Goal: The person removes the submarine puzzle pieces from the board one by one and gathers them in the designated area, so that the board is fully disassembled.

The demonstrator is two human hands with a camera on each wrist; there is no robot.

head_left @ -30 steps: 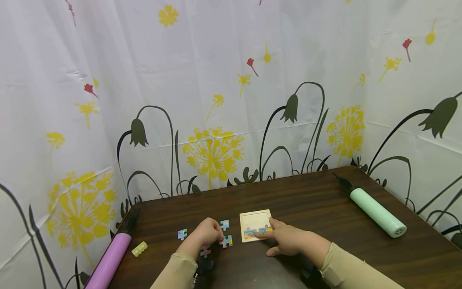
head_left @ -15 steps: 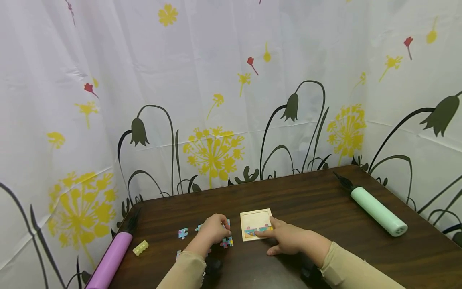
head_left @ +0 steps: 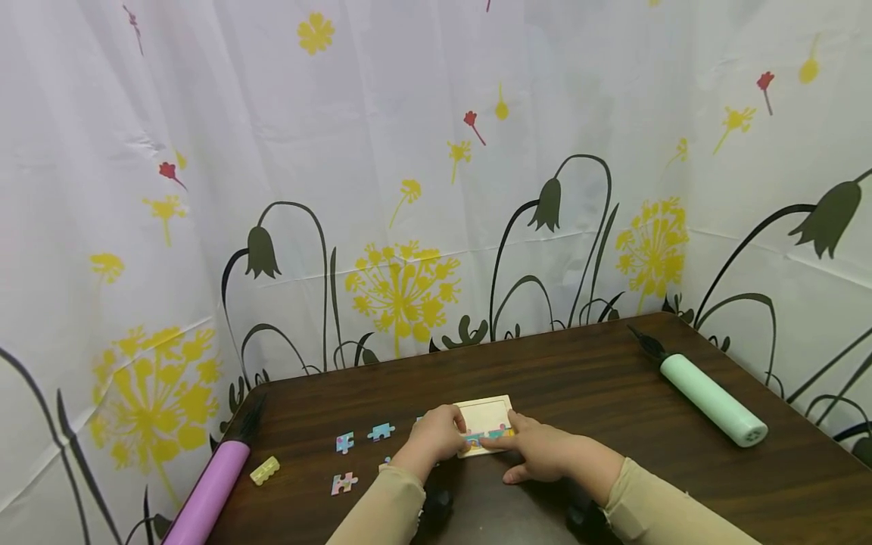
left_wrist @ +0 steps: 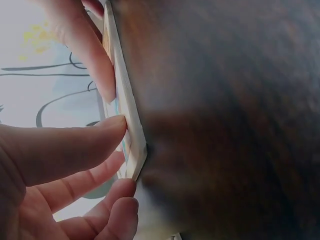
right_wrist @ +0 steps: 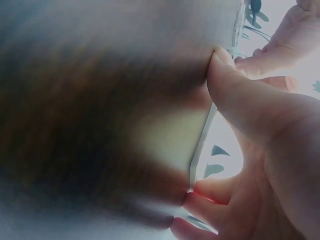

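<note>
A shallow wooden puzzle tray (head_left: 485,411) lies on the table, with blue, picture-printed jigsaw pieces (head_left: 492,434) along its near side. My left hand (head_left: 436,435) grips the tray's near left corner: in the left wrist view the thumb (left_wrist: 95,145) meets the near rim and curled fingers (left_wrist: 122,200) stand at the corner. No loose piece shows in this hand. My right hand (head_left: 545,450) rests at the tray's near right side, its index finger straight on the pieces. In the right wrist view, the right thumb (right_wrist: 220,70) lies at the near edge and other fingertips touch the table.
Several loose jigsaw pieces (head_left: 381,431) lie left of the tray, some partly behind the left arm. A yellow block-like object (head_left: 264,470) lies farther left. A purple pump (head_left: 207,492) lies at the left edge, a mint-green pump (head_left: 711,397) on the right. A printed curtain stands behind the table.
My left hand has moved right, from over the loose pieces to the tray's left corner, uncovering some pieces on the left. The right hand has stayed at the tray.
</note>
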